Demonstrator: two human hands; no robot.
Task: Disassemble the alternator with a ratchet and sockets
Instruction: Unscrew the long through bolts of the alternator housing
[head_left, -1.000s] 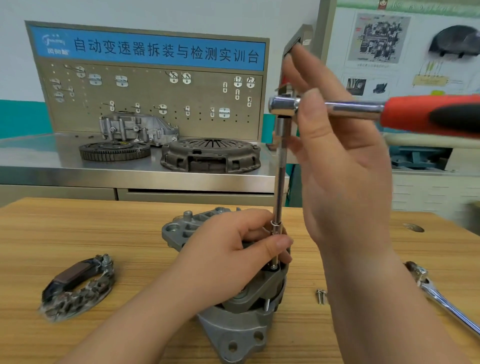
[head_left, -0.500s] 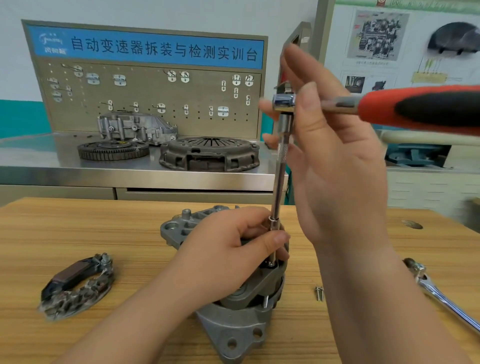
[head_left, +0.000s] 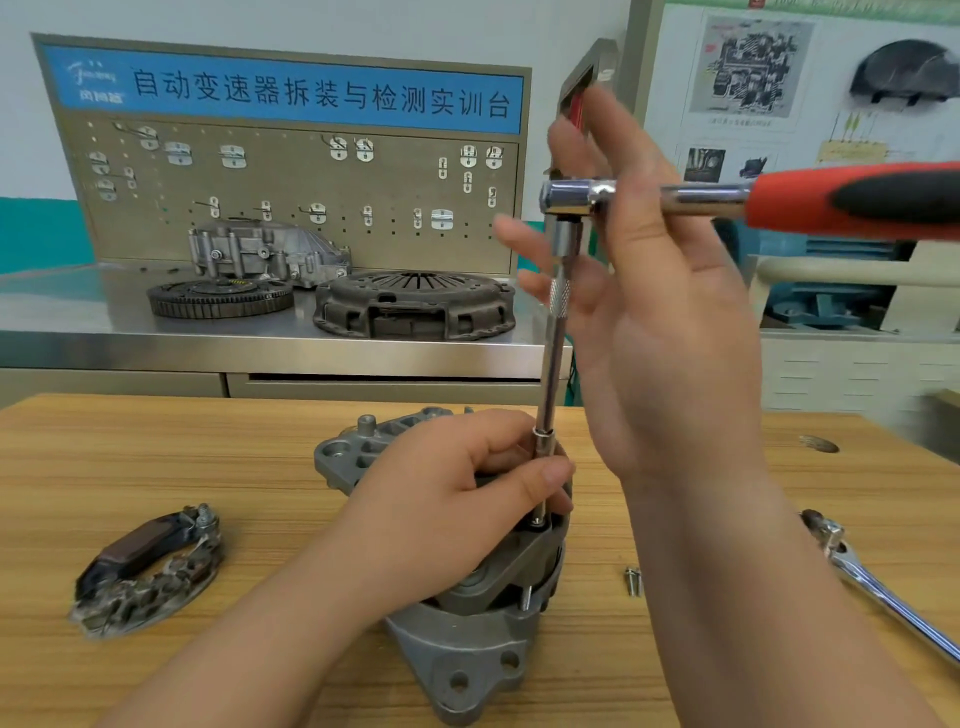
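left hand (head_left: 441, 499) clamps the alternator (head_left: 467, 665) under its palm, thumb bracing the socket (head_left: 543, 452); keep the extension (head_left: 553, 364) plumb above that grip while the right hand (head_left: 675, 338), fingers loosely spread, turns the ratchet (head_left: 576, 195).

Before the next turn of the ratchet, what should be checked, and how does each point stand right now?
1. Socket seated on its bolt in the alternator: cannot tell, fingers hide most of the tip.
2. Extension near upright: ok.
3. Left hand pinches the socket and lies over the alternator: ok.
4. Right hand gripping the ratchet handle: not ok, fingers are spread beside the head and the red grip is free.
5. Loose bolt lies on the table, apart from the alternator: ok.
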